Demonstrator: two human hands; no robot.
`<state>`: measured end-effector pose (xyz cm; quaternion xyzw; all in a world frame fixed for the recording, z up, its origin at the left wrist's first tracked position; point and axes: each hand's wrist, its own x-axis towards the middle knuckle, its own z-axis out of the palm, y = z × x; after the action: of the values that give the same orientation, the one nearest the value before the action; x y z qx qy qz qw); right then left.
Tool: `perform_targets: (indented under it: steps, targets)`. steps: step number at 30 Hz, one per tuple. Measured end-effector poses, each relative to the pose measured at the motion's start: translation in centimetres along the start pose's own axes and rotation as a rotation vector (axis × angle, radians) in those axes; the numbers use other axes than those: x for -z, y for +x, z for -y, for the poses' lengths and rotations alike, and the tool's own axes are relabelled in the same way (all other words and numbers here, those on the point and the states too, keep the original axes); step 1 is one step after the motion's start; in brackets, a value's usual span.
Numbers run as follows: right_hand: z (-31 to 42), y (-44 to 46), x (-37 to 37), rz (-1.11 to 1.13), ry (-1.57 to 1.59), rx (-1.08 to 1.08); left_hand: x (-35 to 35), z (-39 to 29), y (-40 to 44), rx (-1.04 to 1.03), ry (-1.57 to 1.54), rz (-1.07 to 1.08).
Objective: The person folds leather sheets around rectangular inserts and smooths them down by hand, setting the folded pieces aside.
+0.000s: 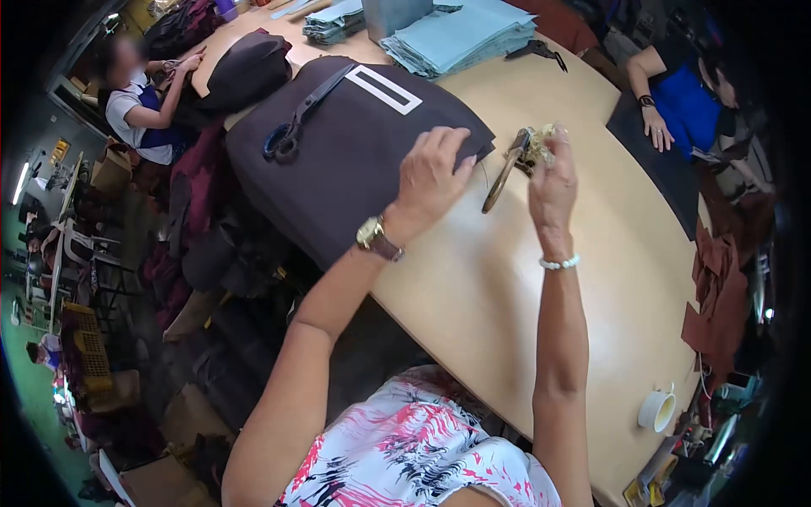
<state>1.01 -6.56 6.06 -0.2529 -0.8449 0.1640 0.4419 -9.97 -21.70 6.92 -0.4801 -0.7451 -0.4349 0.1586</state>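
My left hand [431, 173] is over the right part of a stack of dark fabric [355, 160], its thumb apart from its curved fingers. Bare table lies between it and my right hand [553, 182], whose fingers are drawn together and slightly blurred. What that hand pinches, if anything, is unclear. Just beside its fingers is a tangle of yellowish thread-like scraps [538, 145], next to a tool with a slim brownish handle [498, 184] and a dark head. Scissors [296, 127] with dark handles lie on the fabric, left of a white rectangular frame [384, 89].
Light blue sheets [456, 38] are stacked at the back, near another dark tool [539, 52]. A white cup [656, 411] stands at the table's right front. One person [148, 110] works at the left; another person [688, 101] rests a hand on dark material at the right.
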Motion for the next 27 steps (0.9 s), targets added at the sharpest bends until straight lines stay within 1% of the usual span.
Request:
perform_targets:
  steps: [1, 5, 8, 11, 14, 15, 17, 18, 20, 21, 24, 26, 27]
  targets:
    - [0.9, 0.1, -1.0, 0.056, 0.124, -0.056, -0.2, 0.9, 0.5, -0.006, 0.065, 0.020]
    - [3.0, 0.3, -4.4, 0.090, 0.319, -0.170, -1.8, 3.3, 1.0, 0.005, 0.245, 0.178]
    - [3.5, 0.2, -5.2, 0.106, 0.362, -0.207, -2.5, 4.8, 0.5, 0.039, 0.207, 0.203]
    - [4.3, -0.2, -4.8, 0.126, 0.398, -0.250, -2.0, 5.7, 0.9, 0.103, 0.002, 0.127]
    - [4.9, -0.6, -5.3, 0.104, 0.436, -0.220, -1.3, 6.1, 1.6, 0.222, -0.116, 0.111]
    - [5.5, -0.5, -5.3, 0.141, 0.461, -0.272, -1.2, 6.3, 1.8, 0.265, -0.156, 0.124]
    - [7.1, -0.1, -5.6, 0.214, 0.510, -0.375, -1.0, 6.5, 1.9, 0.269, -0.178, 0.150]
    - [7.5, -0.1, -6.3, 0.185, 0.417, -0.362, -0.7, 6.6, 2.0, 0.270, -0.189, 0.164]
    - [7.5, -0.1, -8.2, 0.125, 0.233, -0.336, 0.8, 6.4, 2.9, 0.247, -0.122, 0.416]
    - [7.0, -0.1, -9.1, 0.117, 0.269, -0.285, 1.8, 6.6, 3.3, 0.234, -0.086, 0.541]
    - [6.9, -0.2, -9.1, 0.182, 0.297, -0.370, 5.4, 9.6, 4.4, 0.155, -0.172, 0.416]
    - [6.8, -0.4, -9.2, 0.173, 0.285, -0.406, 8.2, 11.6, 5.1, 0.086, 0.032, 0.213]
    - [6.7, -0.4, -9.3, 0.166, 0.280, -0.425, 8.7, 13.8, 5.3, 0.069, 0.317, 0.075]
